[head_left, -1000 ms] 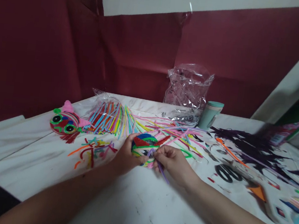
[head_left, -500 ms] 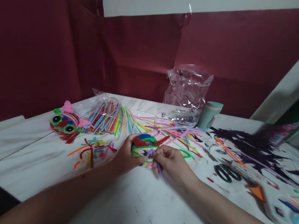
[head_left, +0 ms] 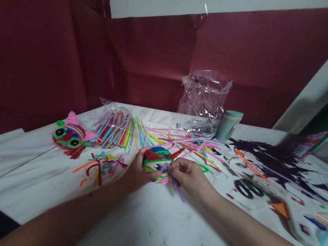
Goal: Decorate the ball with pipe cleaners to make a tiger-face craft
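A ball wrapped in colourful pipe cleaners [head_left: 158,154], with two red pointed pieces sticking up from it, sits in my left hand [head_left: 138,168]. The fingers curl round its left side and the thumb lies over its front. My right hand [head_left: 189,175] pinches a purple pipe cleaner [head_left: 178,188] against the ball's right side; one end loops onto the front and the other hangs below the fingers. To the left stands a finished-looking pipe-cleaner animal head [head_left: 69,134] with big green-ringed eyes and pink ears.
Behind my hands lie a bag of pipe cleaners [head_left: 119,127] and loose ones [head_left: 191,142]. Cut pieces [head_left: 99,167] are at the left. A clear plastic bag [head_left: 203,100] and a green cup [head_left: 229,125] stand at the back. A glue gun [head_left: 292,220] and dark scraps [head_left: 269,162] lie right.
The view has shifted slightly. Both hands keep their grip on the ball and the purple pipe cleaner, with hardly any visible movement.
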The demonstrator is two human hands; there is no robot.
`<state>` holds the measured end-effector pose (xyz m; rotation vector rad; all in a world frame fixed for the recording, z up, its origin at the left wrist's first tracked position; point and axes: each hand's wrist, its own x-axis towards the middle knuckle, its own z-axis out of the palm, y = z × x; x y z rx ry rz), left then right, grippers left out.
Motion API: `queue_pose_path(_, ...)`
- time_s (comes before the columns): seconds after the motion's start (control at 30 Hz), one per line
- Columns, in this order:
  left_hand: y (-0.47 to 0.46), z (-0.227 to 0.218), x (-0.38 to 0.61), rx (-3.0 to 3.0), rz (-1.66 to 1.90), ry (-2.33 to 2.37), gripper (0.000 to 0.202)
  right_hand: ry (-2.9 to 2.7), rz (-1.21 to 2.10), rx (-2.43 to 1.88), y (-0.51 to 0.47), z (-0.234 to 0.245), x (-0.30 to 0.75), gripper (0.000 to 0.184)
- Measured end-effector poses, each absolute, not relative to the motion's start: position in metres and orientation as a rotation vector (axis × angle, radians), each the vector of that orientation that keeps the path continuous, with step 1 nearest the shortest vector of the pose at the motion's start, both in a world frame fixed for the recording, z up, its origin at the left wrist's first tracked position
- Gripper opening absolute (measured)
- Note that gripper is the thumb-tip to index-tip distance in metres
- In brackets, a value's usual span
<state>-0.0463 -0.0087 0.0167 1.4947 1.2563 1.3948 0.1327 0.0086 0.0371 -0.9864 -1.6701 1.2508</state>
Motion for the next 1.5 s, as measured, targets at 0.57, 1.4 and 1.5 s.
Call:
queue_pose_path(0.57, -0.005, 0.011, -0.049, 1.478, 1.386, 1.153, 0.067, -1.876, 0.925, -0.994, 0.010, 0.041, 0.142, 0.009)
queue_pose_path(1.4, -0.006, 0.010, -0.045, 1.457, 1.388, 1.206, 0.073, -1.881, 0.839, -0.959, 0.005, 0.036, 0.138, 0.009)
queue_pose_path(1.5, -0.006, 0.011, -0.046, 1.475, 1.399, 1.211, 0.072, -1.901, 0.808, -0.968, 0.004, 0.033, 0.137, 0.012)
